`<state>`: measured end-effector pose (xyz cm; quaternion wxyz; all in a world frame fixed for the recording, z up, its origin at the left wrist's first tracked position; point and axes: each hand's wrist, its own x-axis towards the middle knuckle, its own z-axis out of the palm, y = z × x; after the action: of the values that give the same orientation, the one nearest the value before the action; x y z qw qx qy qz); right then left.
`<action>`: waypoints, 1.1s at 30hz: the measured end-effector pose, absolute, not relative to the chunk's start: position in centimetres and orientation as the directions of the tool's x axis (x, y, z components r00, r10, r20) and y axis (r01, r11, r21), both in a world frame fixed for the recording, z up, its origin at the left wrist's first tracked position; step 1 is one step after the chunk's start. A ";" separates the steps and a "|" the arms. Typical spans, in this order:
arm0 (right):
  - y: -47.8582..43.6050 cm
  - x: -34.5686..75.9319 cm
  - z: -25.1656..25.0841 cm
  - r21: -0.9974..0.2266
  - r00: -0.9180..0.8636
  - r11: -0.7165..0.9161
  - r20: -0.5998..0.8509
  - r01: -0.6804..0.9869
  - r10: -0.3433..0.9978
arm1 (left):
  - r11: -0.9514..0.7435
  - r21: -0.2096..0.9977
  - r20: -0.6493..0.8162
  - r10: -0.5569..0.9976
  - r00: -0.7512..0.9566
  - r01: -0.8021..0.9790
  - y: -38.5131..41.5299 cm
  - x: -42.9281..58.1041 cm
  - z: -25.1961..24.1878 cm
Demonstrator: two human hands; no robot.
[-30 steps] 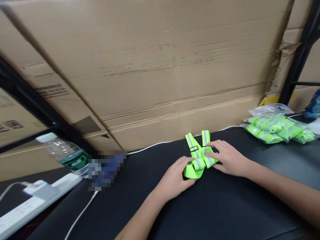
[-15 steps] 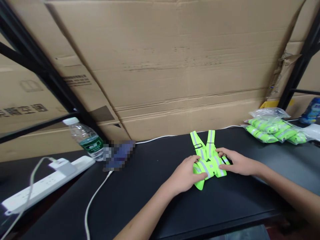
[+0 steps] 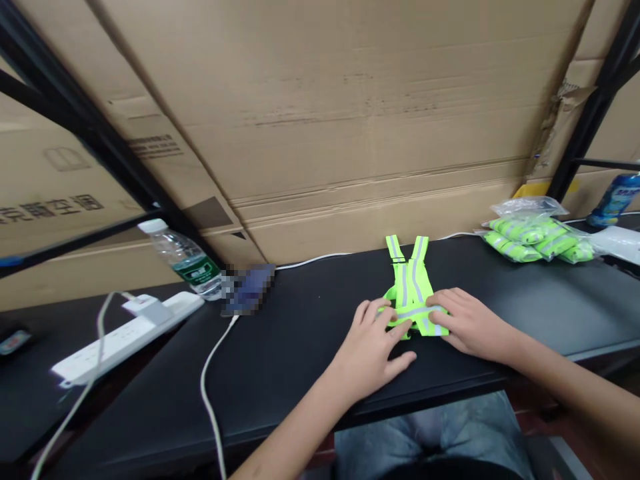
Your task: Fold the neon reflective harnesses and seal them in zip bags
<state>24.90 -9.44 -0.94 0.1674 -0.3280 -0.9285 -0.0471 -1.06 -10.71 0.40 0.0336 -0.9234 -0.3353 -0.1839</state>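
A neon-yellow reflective vest with silver stripes lies partly folded on the black table, its two shoulder straps pointing away from me. A black buckle shows on the left strap. My left hand rests at the vest's lower left, fingers spread and touching the band, thumb out over the table. At the lower right corner, my right hand has its fingers curled onto the vest's edge; part of the grip is hidden behind the fingers.
Bagged vests are piled at the back right, near a blue bottle. On the left are a water bottle, a blurred dark phone-like object and a white power strip with a cable. Cardboard stands behind the table.
The lower part of the vest has been rearranged, and its straps now lie closer together. My left hand has spread its fingers and loosened. The camera view has tilted down.
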 end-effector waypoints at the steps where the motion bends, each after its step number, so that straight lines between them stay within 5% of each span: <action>1: -10.2 25.1 -1.1 -0.102 -0.718 0.781 0.337 0.616 0.609 | -0.770 0.140 0.364 0.625 0.690 0.623 -11.5 -1.4 0.1; 5: -11.4 25.8 -1.3 -0.478 -0.592 0.660 0.309 0.580 0.744 | -0.687 0.404 0.365 0.727 0.582 0.604 -12.5 -1.9 -0.3; 9: -9.8 25.5 -0.9 -0.607 -0.473 0.493 0.210 0.623 0.856 | -0.590 0.473 0.276 0.805 0.526 0.654 -10.9 -1.1 0.6; 15: -8.0 24.4 1.5 -0.596 -0.613 0.482 -0.022 0.642 0.790 | -0.564 0.422 0.079 0.803 0.591 0.710 -9.2 -0.1 1.8; 19: -8.6 23.8 2.2 -0.543 -0.646 0.579 0.085 0.608 0.758 | -0.565 0.439 0.122 0.808 0.577 0.698 -9.4 0.0 1.6; 26: -11.5 24.0 -0.6 -0.037 -0.644 0.684 0.304 0.728 0.702 | -0.666 0.073 0.321 0.720 0.615 0.742 -12.4 -0.1 0.1; 33: -14.6 26.1 -1.7 -0.327 -0.611 0.672 0.281 0.664 0.740 | -0.655 0.309 0.312 0.755 0.577 0.690 -15.5 -0.9 -0.4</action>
<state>26.07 -14.59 -1.70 0.1996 -0.3934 -0.8923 0.0954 -0.93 -15.45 -0.42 -0.0768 -0.8846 -0.4083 -0.2118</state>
